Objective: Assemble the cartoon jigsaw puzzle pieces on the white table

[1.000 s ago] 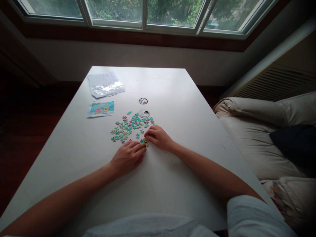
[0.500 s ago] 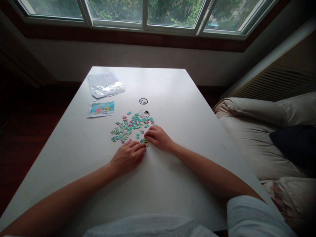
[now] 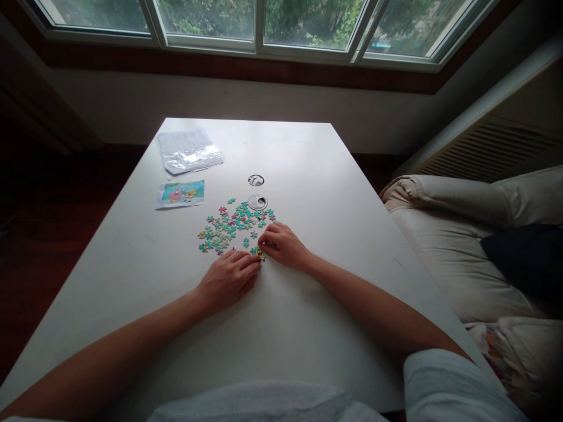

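Several yellow and teal jigsaw pieces (image 3: 260, 252) lie together on the white table (image 3: 303, 328), partly covered by my fingertips. From the left, my left hand (image 3: 231, 274) rests palm down, its curled fingertips pressing on the edge of these pieces. My right hand (image 3: 284, 245) is closed in a pinch at their upper right side, thumb and fingers on a piece that is mostly hidden. Beyond both hands spreads a loose pile of small teal, green and pink jigsaw pieces (image 3: 222, 232).
A printed picture card (image 3: 181, 194) lies left of the pile, with clear plastic packaging (image 3: 190, 152) behind it. Two round items, a silvery disc (image 3: 257, 202) and a smaller disc (image 3: 255, 180), sit past the pile. A beige sofa (image 3: 440, 246) stands along the right side.
Both hands stay in nearly the same place. My right fingertips have shifted slightly over the yellow pieces, so less of their printed pattern shows.
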`<state>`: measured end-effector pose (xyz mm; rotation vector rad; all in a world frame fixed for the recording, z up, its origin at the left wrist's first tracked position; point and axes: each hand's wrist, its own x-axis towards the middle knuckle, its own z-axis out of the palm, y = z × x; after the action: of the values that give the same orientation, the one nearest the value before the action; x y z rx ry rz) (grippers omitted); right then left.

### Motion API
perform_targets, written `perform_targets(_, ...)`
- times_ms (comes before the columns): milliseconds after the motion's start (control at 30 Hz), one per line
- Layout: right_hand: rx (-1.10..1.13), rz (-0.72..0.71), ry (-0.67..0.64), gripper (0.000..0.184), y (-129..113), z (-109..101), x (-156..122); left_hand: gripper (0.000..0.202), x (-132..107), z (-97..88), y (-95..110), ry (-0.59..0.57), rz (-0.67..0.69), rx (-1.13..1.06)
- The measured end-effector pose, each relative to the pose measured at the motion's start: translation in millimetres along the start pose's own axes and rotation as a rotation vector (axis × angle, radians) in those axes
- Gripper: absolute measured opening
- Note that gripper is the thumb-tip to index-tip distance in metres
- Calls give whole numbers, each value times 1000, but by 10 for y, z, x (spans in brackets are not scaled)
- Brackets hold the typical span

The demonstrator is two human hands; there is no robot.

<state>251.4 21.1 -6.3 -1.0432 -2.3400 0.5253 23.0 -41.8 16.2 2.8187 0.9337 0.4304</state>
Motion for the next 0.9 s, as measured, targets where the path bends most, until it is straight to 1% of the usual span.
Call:
perform_targets(133, -13, -26, -27, 7, 7, -19, 7, 26, -4, 7, -4, -2, -6, 6)
perform_targets(567, 8, -14, -36, 7, 27, -24, 16, 29, 10, 22, -17, -15, 3, -45)
perform_targets(633, 27, -13, -6, 8, 47, -9, 13, 29, 14, 18, -25, -24, 7, -48)
perform_targets(733, 67, 4, 76, 9, 76, 6, 7, 28, 16, 11, -37, -36, 5, -39)
perform_targets(900, 110, 59, 203, 11, 103, -30, 8, 26, 10, 15, -63, -33, -16, -15)
